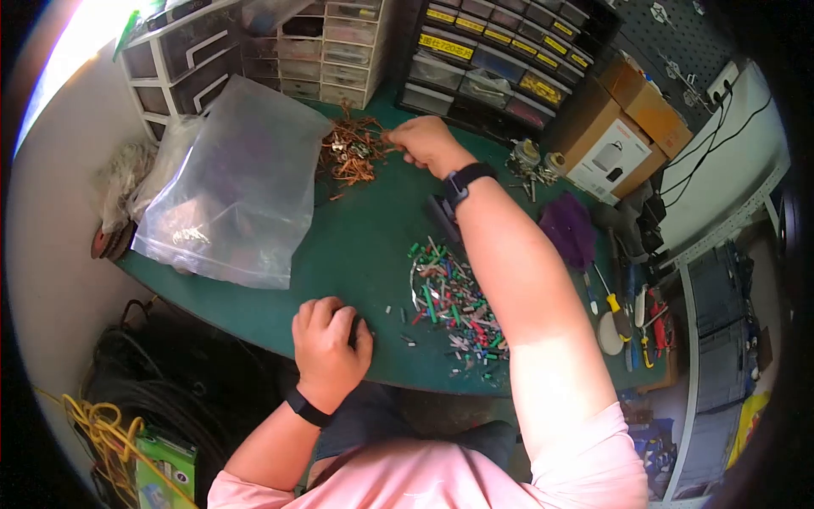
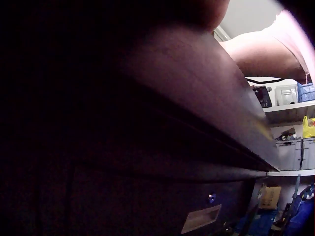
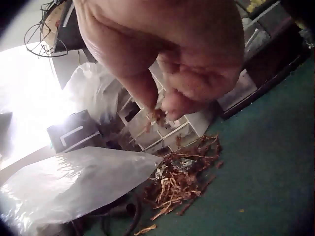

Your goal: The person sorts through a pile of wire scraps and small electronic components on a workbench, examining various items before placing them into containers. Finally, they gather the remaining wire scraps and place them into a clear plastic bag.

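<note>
My right hand (image 1: 428, 144) is at the far side of the green table, beside a tangled heap of reddish-brown strands (image 1: 352, 153) with silvery bits in it. In the right wrist view, thumb and fingertips pinch a small reddish-brown strand (image 3: 156, 118) above the heap. My left hand (image 1: 331, 343) is at the table's near edge, fingers loosely bent, with nothing seen in it. Close to its right, a few small pieces (image 1: 407, 340) lie apart from a spread of green, red and grey little parts (image 1: 454, 305). The left wrist view is mostly dark and does not show the fingers.
A large clear plastic bag (image 1: 246, 187) lies left of the heap. Drawer cabinets (image 1: 487, 64) line the back. At the right are a cardboard box (image 1: 623, 127), a purple cloth (image 1: 568, 229) and several hand tools, among them a yellow-handled screwdriver (image 1: 613, 303).
</note>
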Available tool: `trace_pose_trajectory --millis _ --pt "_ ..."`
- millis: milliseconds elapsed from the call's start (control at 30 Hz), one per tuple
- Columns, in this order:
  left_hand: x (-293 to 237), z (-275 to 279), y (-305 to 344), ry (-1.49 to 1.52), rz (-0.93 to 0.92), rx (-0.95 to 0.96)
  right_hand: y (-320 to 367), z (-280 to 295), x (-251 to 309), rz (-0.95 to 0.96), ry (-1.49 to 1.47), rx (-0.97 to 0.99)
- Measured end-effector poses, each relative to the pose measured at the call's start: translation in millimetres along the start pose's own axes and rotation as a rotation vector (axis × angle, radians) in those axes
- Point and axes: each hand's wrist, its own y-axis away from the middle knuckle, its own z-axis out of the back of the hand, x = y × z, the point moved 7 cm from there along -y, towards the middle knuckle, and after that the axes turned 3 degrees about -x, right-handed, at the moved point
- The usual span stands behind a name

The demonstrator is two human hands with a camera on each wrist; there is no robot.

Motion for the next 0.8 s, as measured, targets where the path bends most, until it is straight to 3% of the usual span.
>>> trace_pose_trajectory --millis 67,133,233,333,400,533,600,800 --pt "0.6 0.5 -1.1 -0.009 0.012 0.016 -12.6 -11.2 3.9 -0.007 -0.098 -0.006" --pt "0.1 0.9 -2.6 -0.006 0.019 0.028 -17.2 -12.0 12.5 0.015 0.045 -0.055" --pt "2.3 0.0 -1.8 0.003 0.013 0.010 -18.0 -0.4 22.6 0.441 0.318 -0.099" --pt "0.5 -0.4 -1.8 -0.016 0.001 0.016 21.9 28.4 21.8 0.305 0.359 -0.043" --pt "0.2 -1.3 -0.9 -0.003 -0.012 0.014 47.5 48.4 10.8 0.327 0.374 -0.029" --pt "-2.5 -2.5 0.5 -0.020 -0.033 0.014 104.4 56.1 -27.7 0.392 0.708 0.209" --pt "-1.7 -3.4 2.3 -0.072 -0.039 -0.002 128.1 51.3 -47.3 0.319 0.764 0.293" --pt "-5.3 -3.3 3.1 -0.088 -0.036 0.000 159.8 21.2 -56.9 0.517 0.661 0.262"
